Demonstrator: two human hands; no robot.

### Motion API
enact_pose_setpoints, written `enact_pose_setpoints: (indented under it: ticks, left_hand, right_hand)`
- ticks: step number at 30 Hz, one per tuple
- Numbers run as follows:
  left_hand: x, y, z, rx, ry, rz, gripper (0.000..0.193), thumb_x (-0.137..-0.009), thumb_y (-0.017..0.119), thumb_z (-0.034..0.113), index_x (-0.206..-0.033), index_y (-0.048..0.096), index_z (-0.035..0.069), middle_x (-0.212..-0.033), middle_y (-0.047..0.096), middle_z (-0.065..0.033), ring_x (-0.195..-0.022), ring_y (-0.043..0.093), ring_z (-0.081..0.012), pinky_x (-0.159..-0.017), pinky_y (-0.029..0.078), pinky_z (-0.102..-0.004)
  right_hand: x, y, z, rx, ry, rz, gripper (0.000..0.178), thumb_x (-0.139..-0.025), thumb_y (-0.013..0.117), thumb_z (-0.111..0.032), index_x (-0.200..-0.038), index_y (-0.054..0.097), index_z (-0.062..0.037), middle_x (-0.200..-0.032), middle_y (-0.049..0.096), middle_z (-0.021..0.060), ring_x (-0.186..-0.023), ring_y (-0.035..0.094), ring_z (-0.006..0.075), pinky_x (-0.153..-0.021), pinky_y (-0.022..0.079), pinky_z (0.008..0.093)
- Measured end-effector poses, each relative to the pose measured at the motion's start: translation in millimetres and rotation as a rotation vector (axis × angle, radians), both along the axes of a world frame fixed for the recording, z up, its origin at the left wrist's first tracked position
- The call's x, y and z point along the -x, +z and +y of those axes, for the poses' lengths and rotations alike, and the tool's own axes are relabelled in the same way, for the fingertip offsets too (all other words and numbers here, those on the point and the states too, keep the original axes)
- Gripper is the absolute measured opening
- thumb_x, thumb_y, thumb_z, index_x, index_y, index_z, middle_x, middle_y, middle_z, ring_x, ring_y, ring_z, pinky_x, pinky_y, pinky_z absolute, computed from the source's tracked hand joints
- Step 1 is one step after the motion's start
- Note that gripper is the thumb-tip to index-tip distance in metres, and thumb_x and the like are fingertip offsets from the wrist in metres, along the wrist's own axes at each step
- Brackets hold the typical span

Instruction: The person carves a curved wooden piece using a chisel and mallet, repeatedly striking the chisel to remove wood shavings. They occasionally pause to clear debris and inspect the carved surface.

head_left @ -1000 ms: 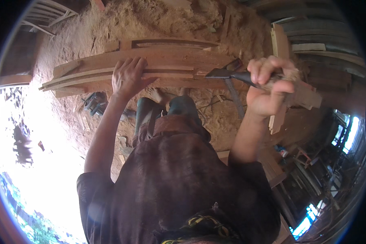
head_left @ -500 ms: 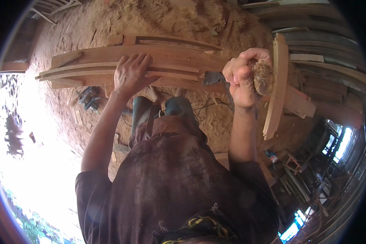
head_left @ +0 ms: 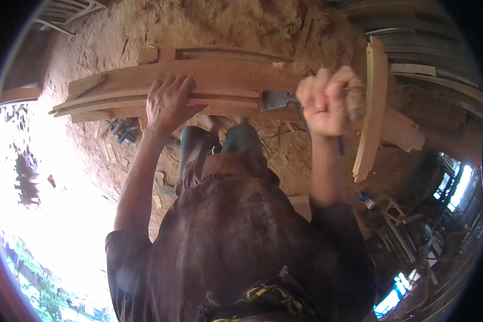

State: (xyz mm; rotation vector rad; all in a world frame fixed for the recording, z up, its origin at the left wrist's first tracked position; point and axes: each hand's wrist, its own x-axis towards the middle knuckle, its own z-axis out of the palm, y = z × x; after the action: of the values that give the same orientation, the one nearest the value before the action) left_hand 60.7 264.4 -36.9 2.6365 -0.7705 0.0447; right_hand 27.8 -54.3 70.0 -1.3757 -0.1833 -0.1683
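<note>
Curved wooden strips [head_left: 225, 101] run under the left hand [head_left: 169, 103] and out to both sides of it, lying on a wider board [head_left: 231, 75]. Dark flat-bladed tool [head_left: 275, 100] sits left of the right hand [head_left: 323, 102], blade at the strips' right end; cannot tell if it touches. Beyond the left hand: a small wood block [head_left: 148, 55] and a slotted wood piece [head_left: 231, 53]. Nearer the body from that hand, a dark power tool [head_left: 122, 130], partly covered by the board. Just right of the right hand, a long plank [head_left: 370, 112] closes off that side, another board [head_left: 405, 131] behind it. Person's legs [head_left: 244, 140] between the hands, on the body side. Sawdusty floor [head_left: 225, 24] beyond.

Left arm reaches forward, palm down, fingers over the strips, thumb apart; cannot tell grip from press. Right forearm upright in view, fist closed round the tool, slightly blurred.
</note>
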Motion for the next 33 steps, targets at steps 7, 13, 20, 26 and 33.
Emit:
enact_pose_setpoints:
  ticks: [7,13,20,26,33]
  left_hand:
    - [-8,8,-4,-0.085,-0.012,0.002,0.052,-0.065,0.098,0.039,-0.1,0.068,0.015,-0.096,0.072,-0.003,-0.098,0.071,-0.0278,-0.086,0.05,-0.0442]
    - [-8,8,2,-0.15,0.011,0.005,0.054,-0.067,0.099,0.041,-0.102,0.068,0.015,-0.097,0.074,-0.0038,-0.098,0.072,-0.0286,-0.089,0.051,-0.0443]
    - [-4,9,0,-0.166,0.004,-0.008,0.057,-0.068,0.099,0.045,-0.104,0.067,0.015,-0.098,0.076,-0.0052,-0.097,0.074,-0.0284,-0.089,0.052,-0.0452]
    - [-9,5,-4,-0.126,-0.009,-0.082,0.059,-0.068,0.098,0.049,-0.102,0.065,0.015,-0.092,0.072,-0.0042,-0.094,0.072,-0.0287,-0.087,0.05,-0.0464]
    - [-7,3,1,-0.13,0.006,-0.049,0.064,-0.07,0.098,0.056,-0.105,0.064,0.015,-0.092,0.074,-0.0038,-0.097,0.073,-0.0298,-0.092,0.049,-0.0475]
  right_hand:
    - [16,-42,-41,-0.524,-0.242,-0.06,0.038,-0.115,0.053,-0.043,-0.086,0.043,-0.0193,-0.065,0.042,-0.0039,-0.049,0.035,0.0098,-0.051,0.032,0.0302]
    - [14,-40,-18,-0.543,-0.134,-0.202,0.026,-0.107,0.073,-0.029,-0.089,0.064,-0.0125,-0.065,0.048,-0.0019,-0.051,0.047,0.0113,-0.05,0.041,0.0311]
    - [17,-57,-29,-0.742,-0.386,-0.024,0.044,-0.096,0.085,-0.039,-0.075,0.055,-0.0139,-0.064,0.049,-0.0018,-0.054,0.051,0.0128,-0.051,0.039,0.0305]
    - [25,-80,-84,-1.201,-0.831,0.188,0.056,-0.098,0.077,-0.06,-0.077,0.049,-0.0163,-0.063,0.041,-0.0042,-0.055,0.043,0.0119,-0.061,0.04,0.032]
    - [33,-2,-102,-0.498,-0.763,-0.078,0.046,-0.101,0.077,-0.052,-0.089,0.059,-0.0114,-0.073,0.047,-0.0031,-0.063,0.047,0.0129,-0.072,0.046,0.0377]
